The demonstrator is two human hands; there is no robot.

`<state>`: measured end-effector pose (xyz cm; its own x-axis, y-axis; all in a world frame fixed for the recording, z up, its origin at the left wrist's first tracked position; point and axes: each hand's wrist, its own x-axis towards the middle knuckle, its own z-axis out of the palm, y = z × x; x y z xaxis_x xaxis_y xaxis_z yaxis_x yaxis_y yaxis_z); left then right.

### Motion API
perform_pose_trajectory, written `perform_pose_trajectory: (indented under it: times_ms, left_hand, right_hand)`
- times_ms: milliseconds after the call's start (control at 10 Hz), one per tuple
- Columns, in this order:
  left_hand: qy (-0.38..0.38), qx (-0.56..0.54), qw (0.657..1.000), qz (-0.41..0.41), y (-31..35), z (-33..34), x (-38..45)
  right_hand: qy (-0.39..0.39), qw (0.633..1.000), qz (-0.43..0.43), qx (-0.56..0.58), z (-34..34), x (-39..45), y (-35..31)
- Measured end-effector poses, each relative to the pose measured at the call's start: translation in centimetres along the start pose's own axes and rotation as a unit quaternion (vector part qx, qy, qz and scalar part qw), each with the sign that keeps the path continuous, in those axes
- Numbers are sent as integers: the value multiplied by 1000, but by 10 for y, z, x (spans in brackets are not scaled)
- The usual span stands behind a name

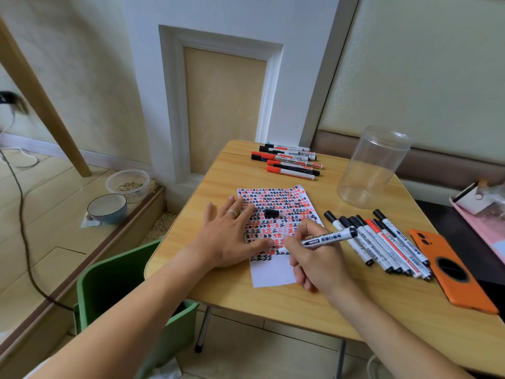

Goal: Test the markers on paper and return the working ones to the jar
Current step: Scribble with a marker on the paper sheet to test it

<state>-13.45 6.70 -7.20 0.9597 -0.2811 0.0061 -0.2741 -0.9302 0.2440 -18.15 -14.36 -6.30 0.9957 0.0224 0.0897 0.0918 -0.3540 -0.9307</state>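
- Now R hand (317, 265) gripping uncapped whiteboard marker (325, 239), tip touching paper (276, 272).
- L hand (232, 236) flat, fingers spread, pressing paper.
- Black cap (271, 213) lying on paper; jar (371, 168) upright, holding nothing.

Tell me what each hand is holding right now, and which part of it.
The right hand grips an uncapped marker around its lower barrel, near the tip. The left hand holds nothing; it presses flat on the paper.
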Motion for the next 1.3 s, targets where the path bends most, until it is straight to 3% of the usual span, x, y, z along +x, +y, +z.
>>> perform_pose_trajectory:
  times_ms: [1300]
  left_hand:
    - [-10, 36, 999, 4, -1, 3, 3]
  right_hand:
    - [-6, 998, 12, -59, 5, -6, -14]
